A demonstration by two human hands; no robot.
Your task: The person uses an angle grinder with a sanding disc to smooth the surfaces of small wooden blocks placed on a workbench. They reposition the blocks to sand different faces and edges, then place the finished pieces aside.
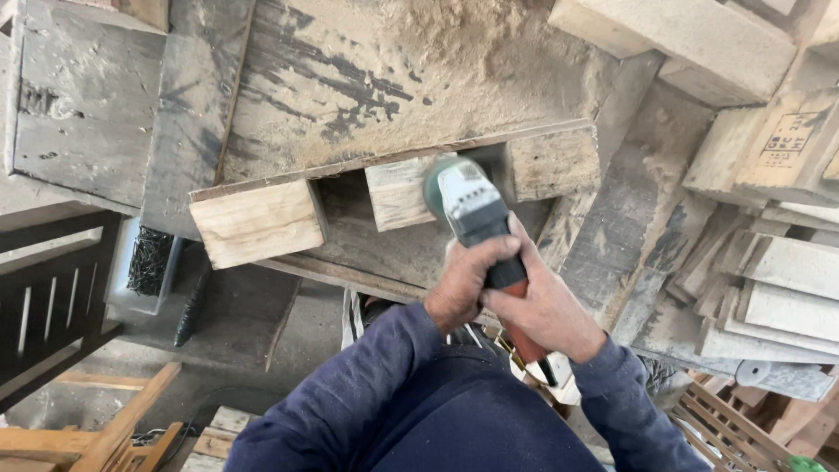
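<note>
A green and grey angle grinder (468, 205) with a red rear handle is pressed against the middle wooden block (398, 192) of a pallet edge. My left hand (465, 280) wraps the grinder's body from the left. My right hand (546, 310) grips the red handle behind it. The grinder's disc end is blurred against the block. Two more blocks, the left block (258, 223) and the right block (551, 162), sit under the same top board (384, 162).
Sawdust (454, 35) covers the worn pallet boards above. Stacked wooden boards (778, 288) lie at the right. A white box of dark screws (150, 262) sits lower left, beside a black slatted frame (44, 306). Wooden pieces (105, 433) lie at the bottom left.
</note>
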